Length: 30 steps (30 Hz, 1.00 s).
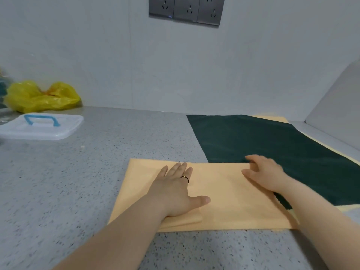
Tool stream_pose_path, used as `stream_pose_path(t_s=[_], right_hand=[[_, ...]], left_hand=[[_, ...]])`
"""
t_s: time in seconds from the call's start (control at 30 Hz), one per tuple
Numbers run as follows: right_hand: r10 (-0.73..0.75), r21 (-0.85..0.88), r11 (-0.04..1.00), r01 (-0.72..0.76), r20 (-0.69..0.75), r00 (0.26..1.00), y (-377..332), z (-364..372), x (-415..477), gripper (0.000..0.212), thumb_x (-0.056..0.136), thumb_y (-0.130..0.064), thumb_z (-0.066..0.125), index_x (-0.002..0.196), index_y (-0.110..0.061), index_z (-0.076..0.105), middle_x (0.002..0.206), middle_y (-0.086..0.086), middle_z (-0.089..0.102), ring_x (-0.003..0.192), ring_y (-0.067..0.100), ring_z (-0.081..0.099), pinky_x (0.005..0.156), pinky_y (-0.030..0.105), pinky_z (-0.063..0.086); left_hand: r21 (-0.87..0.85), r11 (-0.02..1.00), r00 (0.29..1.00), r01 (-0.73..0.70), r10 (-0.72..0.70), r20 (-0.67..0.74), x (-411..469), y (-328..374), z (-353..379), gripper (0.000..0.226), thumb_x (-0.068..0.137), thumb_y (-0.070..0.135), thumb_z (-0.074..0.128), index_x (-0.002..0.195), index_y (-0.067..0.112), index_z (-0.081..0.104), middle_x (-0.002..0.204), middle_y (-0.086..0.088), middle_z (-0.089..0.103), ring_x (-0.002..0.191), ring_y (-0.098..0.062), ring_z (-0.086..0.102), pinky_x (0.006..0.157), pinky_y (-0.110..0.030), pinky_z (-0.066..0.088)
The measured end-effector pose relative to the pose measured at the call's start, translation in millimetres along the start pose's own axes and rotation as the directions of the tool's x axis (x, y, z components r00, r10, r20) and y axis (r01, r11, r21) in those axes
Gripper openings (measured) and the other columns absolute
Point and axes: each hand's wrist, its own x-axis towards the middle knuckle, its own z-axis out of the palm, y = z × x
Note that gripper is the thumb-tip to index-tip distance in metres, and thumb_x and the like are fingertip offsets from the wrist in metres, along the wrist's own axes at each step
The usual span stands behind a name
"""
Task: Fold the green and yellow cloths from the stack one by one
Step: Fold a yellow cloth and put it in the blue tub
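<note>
A pale yellow cloth (224, 199) lies folded into a wide rectangle on the speckled grey counter (78, 182), close to me. My left hand (175, 190), with a ring on one finger, presses flat on the cloth's left half, fingers straight. My right hand (265, 173) rests at the cloth's far right edge with fingers bent, and whether they pinch the cloth is unclear. Behind and to the right lies the stack: a dark green cloth (272, 141) spread flat on top, with yellow cloth edges (276, 118) showing beneath it.
A clear plastic lid with a blue handle (41, 126) lies at the left. A crumpled yellow plastic bag (41, 97) sits behind it by the wall. Wall sockets (187, 9) are above. A wall panel (339, 106) bounds the right side.
</note>
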Motion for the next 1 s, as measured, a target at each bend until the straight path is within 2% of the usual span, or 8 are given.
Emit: stream_pose_path(t_s=[0.13, 0.2, 0.37, 0.53, 0.73, 0.83, 0.93, 1.0], right_hand=[[0.032, 0.186, 0.981, -0.062, 0.164, 0.986, -1, -20, 10, 0.009, 0.089, -0.027, 0.056, 0.092, -0.018, 0.058, 0.105, 0.003, 0.059, 0.096, 0.018, 0.054, 0.082, 0.03, 0.043], [0.024, 0.278, 0.957, -0.084, 0.21, 0.977, -1, -25, 11, 0.011, 0.088, -0.022, 0.056, 0.08, -0.015, 0.058, 0.089, 0.002, 0.06, 0.08, 0.015, 0.055, 0.066, 0.026, 0.041], [-0.045, 0.516, 0.854, -0.068, 0.204, 0.978, 2, -37, 7, 0.018, 0.091, -0.019, 0.051, 0.074, -0.014, 0.053, 0.07, 0.002, 0.057, 0.061, 0.016, 0.052, 0.057, 0.026, 0.038], [-0.075, 0.532, 0.846, -0.017, 0.152, 0.985, -8, -59, 11, 0.021, 0.091, -0.029, 0.051, 0.074, -0.02, 0.058, 0.055, -0.006, 0.062, 0.046, 0.008, 0.056, 0.046, 0.022, 0.039], [-0.028, 0.476, 0.879, -0.029, 0.113, 0.993, -10, -52, 13, 0.017, 0.089, -0.026, 0.056, 0.075, -0.018, 0.057, 0.07, 0.001, 0.063, 0.06, 0.015, 0.057, 0.052, 0.024, 0.04], [0.071, 0.304, 0.947, -0.105, 0.121, 0.99, 2, -34, 7, 0.009, 0.089, -0.025, 0.056, 0.091, -0.017, 0.054, 0.094, 0.005, 0.058, 0.077, 0.019, 0.055, 0.057, 0.027, 0.042], [0.101, 0.068, 0.993, -0.092, -0.138, 0.985, -3, -20, -2, 0.024, 0.088, -0.021, 0.054, 0.112, -0.015, 0.052, 0.113, 0.008, 0.054, 0.105, 0.026, 0.05, 0.08, 0.033, 0.043], [0.073, 0.284, 0.959, 0.009, -0.277, 0.958, -26, -12, -14, 0.005, 0.084, -0.013, 0.053, 0.082, -0.014, 0.057, 0.093, 0.005, 0.06, 0.087, 0.023, 0.055, 0.07, 0.026, 0.041]], left_hand=[[0.007, 1.0, 0.999, -0.019, 0.019, -0.035, -1, 0, 0, 0.076, 0.088, 0.064, 0.019, 0.147, 0.021, -0.003, 0.155, 0.005, -0.012, 0.141, -0.007, -0.013, 0.112, -0.03, -0.011], [0.009, 1.0, 0.999, -0.025, 0.025, -0.041, -1, 0, 0, 0.065, 0.094, 0.053, 0.013, 0.147, 0.02, -0.002, 0.155, 0.004, -0.011, 0.141, -0.007, -0.013, 0.112, -0.03, -0.011], [0.039, 0.999, 0.999, -0.035, 0.036, -0.032, -2, 4, -1, 0.056, 0.098, 0.04, 0.014, 0.147, 0.019, -0.003, 0.155, 0.002, -0.012, 0.142, -0.009, -0.013, 0.113, -0.031, -0.011], [0.05, 0.998, 0.999, -0.036, 0.037, -0.024, -2, 6, 0, 0.058, 0.097, 0.041, 0.015, 0.147, 0.019, -0.004, 0.155, 0.002, -0.013, 0.142, -0.01, -0.014, 0.113, -0.032, -0.011], [-0.028, 0.999, 0.997, -0.035, 0.033, -0.067, -5, 5, -7, 0.062, 0.096, 0.047, 0.022, 0.148, 0.02, 0.002, 0.156, 0.005, -0.006, 0.142, -0.008, -0.008, 0.113, -0.028, -0.008], [-0.08, 0.996, 0.991, -0.027, 0.016, -0.136, -13, 2, -12, 0.062, 0.094, 0.051, 0.024, 0.147, 0.022, 0.011, 0.156, 0.008, 0.001, 0.142, -0.006, -0.003, 0.113, -0.025, -0.006], [-0.04, 0.999, 0.988, 0.007, -0.013, -0.152, -24, 0, -13, 0.052, 0.098, 0.038, 0.02, 0.147, 0.021, 0.012, 0.156, 0.006, 0.001, 0.142, -0.006, -0.002, 0.113, -0.026, -0.005], [-0.029, 0.999, 0.991, 0.044, -0.048, -0.127, -27, 0, -12, 0.05, 0.1, 0.032, 0.018, 0.147, 0.02, 0.011, 0.156, 0.005, 0.0, 0.142, -0.007, -0.002, 0.114, -0.027, -0.004]])
